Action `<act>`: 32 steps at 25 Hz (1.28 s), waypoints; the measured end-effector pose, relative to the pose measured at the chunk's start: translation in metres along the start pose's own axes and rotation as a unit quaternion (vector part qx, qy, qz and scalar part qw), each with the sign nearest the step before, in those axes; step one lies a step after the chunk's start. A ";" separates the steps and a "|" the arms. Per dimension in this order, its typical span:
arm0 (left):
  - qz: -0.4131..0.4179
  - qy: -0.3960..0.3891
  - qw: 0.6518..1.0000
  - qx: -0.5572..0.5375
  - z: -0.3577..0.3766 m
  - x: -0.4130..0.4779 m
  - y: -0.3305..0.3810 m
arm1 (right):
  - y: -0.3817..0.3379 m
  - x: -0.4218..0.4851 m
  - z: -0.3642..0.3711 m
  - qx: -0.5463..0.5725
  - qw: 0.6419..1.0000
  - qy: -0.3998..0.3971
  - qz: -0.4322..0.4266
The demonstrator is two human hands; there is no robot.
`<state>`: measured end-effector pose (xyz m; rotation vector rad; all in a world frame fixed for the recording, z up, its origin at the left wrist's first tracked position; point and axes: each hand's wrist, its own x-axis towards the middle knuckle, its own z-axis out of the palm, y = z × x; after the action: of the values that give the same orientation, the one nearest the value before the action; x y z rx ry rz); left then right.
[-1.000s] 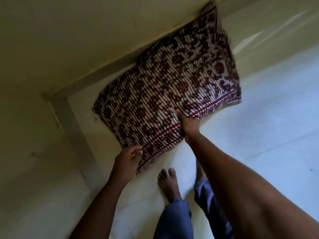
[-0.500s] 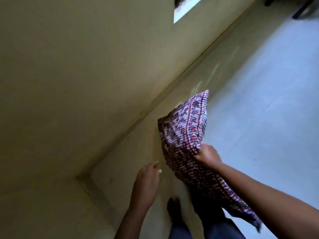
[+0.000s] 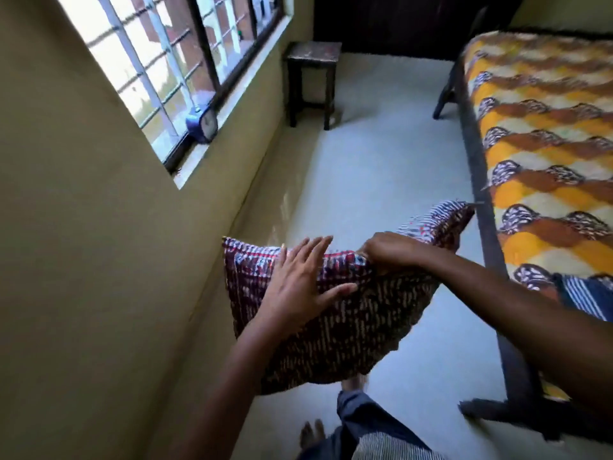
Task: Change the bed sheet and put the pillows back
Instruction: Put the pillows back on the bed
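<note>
A pillow (image 3: 358,323) in a dark red and white patterned cover hangs in the air in front of me, between the wall and the bed. My right hand (image 3: 391,250) grips its top edge. My left hand (image 3: 302,280) lies flat against the pillow's near face with its fingers spread. The bed (image 3: 544,134) stands at the right, covered by a sheet patterned in orange, brown and cream. A striped blue and white cloth (image 3: 583,290) lies on the bed's near part.
An olive wall (image 3: 83,260) with a barred window runs along the left. A blue clock (image 3: 202,121) sits on the sill. A dark wooden stool (image 3: 311,78) stands at the far wall. Pale floor (image 3: 374,154) lies between wall and bed. My feet show at the bottom.
The pillow has come up off the floor by the wall corner. My right hand carried it toward the bed, and my left hand now presses flat on it. My view has risen to the room.
</note>
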<state>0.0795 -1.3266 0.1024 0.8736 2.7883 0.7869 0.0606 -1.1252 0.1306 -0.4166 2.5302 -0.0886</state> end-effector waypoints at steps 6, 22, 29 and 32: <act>0.092 -0.009 0.996 -0.002 0.000 0.025 0.096 | 0.026 -0.148 -0.046 0.091 0.989 0.092 0.074; 0.338 0.029 0.928 -0.157 0.099 0.121 0.454 | 0.193 -0.464 0.054 0.416 0.732 0.414 0.345; 0.272 -0.113 0.914 -0.280 0.194 0.068 0.585 | 0.289 -0.543 0.141 0.677 0.215 0.571 0.411; 0.285 -0.253 0.877 -0.293 0.210 0.063 0.645 | 0.325 -0.586 0.167 0.687 0.057 0.605 0.398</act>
<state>0.4040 -0.7474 0.2544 1.5010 1.6867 1.1729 0.5250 -0.6288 0.2503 -1.4497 -0.6604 1.5750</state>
